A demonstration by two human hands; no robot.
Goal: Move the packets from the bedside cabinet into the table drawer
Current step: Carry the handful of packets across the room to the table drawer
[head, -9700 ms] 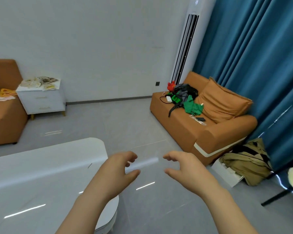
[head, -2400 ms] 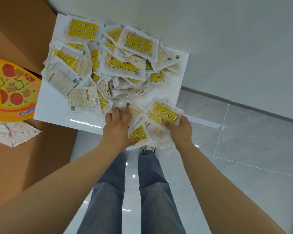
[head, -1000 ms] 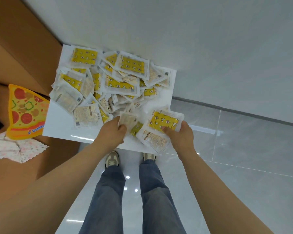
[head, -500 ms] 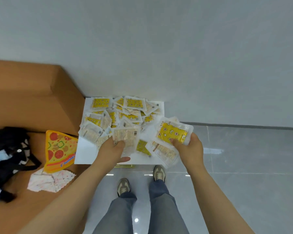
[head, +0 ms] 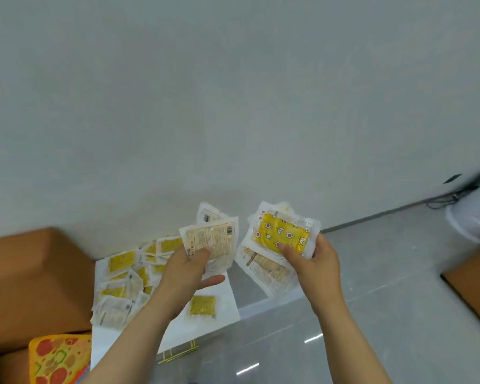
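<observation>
Since both hands are full, the job now is to carry without shedding. The left hand [head: 190, 270] has its fingers [head: 216, 279] laid under a small fan of pale packets [head: 211, 239], with the thumb pressed on top. The right hand [head: 313, 261] pinches a thicker bundle [head: 281, 235], a yellow packet uppermost and a paler one sagging loose beneath. That lower packet looks likeliest to slip, so squaring each stack and tightening the thumb before turning away would help. Both loads are held up clear of the bedside cabinet [head: 227, 309], where a lone yellow packet [head: 203, 305] lies near the front edge and a heap of packets [head: 122, 273] covers the left part. The table drawer is out of view, and several trips seem due.
</observation>
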